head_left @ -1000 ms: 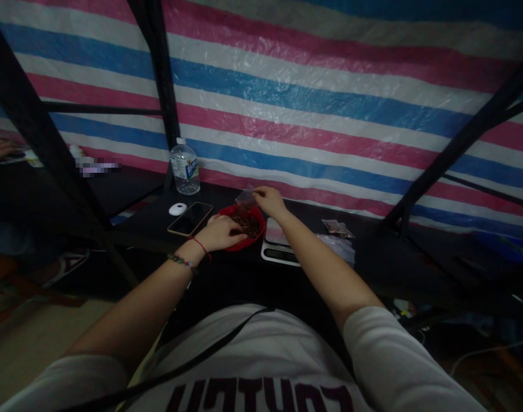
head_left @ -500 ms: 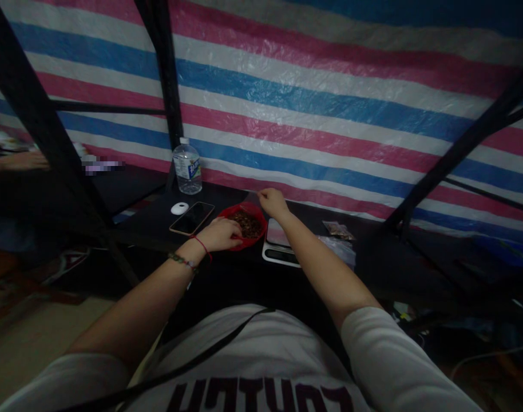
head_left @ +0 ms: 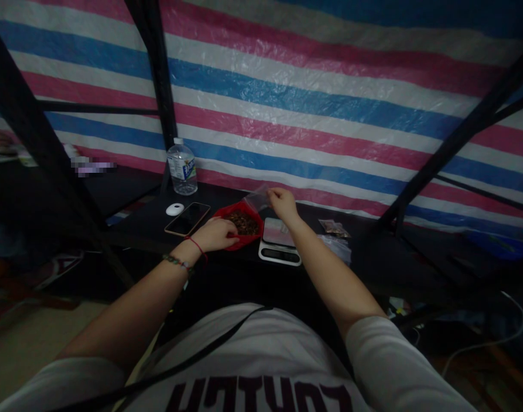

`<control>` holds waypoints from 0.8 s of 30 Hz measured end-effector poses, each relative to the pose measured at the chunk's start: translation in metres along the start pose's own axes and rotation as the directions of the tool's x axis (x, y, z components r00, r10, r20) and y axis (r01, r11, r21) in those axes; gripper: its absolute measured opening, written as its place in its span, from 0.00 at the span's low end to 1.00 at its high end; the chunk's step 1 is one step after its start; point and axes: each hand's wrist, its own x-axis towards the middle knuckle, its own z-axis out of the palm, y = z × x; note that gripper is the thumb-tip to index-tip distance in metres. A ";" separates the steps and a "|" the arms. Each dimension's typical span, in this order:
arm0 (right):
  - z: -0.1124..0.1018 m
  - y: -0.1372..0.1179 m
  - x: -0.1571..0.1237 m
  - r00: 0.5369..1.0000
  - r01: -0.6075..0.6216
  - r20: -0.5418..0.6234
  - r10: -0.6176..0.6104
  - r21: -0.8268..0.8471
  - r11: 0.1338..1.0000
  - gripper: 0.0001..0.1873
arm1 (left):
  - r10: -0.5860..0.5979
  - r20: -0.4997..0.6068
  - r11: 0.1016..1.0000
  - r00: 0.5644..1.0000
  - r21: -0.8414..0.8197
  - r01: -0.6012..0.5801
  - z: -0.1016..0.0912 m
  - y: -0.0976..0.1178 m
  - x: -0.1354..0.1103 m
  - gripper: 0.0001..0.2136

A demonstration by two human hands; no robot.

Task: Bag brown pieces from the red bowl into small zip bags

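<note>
A red container (head_left: 257, 215) holds a heap of small brown pieces (head_left: 243, 223). My left hand (head_left: 216, 233) lies over its left side, fingers curled down into the heap and thumb near the front rim. What those fingertips grip, if anything, is hidden. Behind the container's right side, my right hand (head_left: 282, 203) pinches the edge of a small clear plastic bag (head_left: 257, 199). The bag slants down to the left, over the container's back edge. Just below my right hand and forearm stands a white kitchen scale (head_left: 280, 254), its display facing me.
Left of the container lie a phone (head_left: 187, 219) and a white mouse-like object (head_left: 174, 209). A clear bottle (head_left: 182, 169) stands behind them. Filled small bags (head_left: 334, 228) and flat clear bags (head_left: 337, 248) lie right of the scale. Black metal posts (head_left: 161, 80) frame the table.
My right hand has moved slightly right, drawing the clear bag out so more of it shows. My left hand stays at the red container. The view has shifted a little.
</note>
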 end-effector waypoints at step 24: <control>-0.135 0.116 -0.117 0.993 0.054 0.112 0.022 -0.637 0.769 0.25 | -0.055 0.023 0.998 0.998 0.030 0.054 0.006 0.005 0.002 0.13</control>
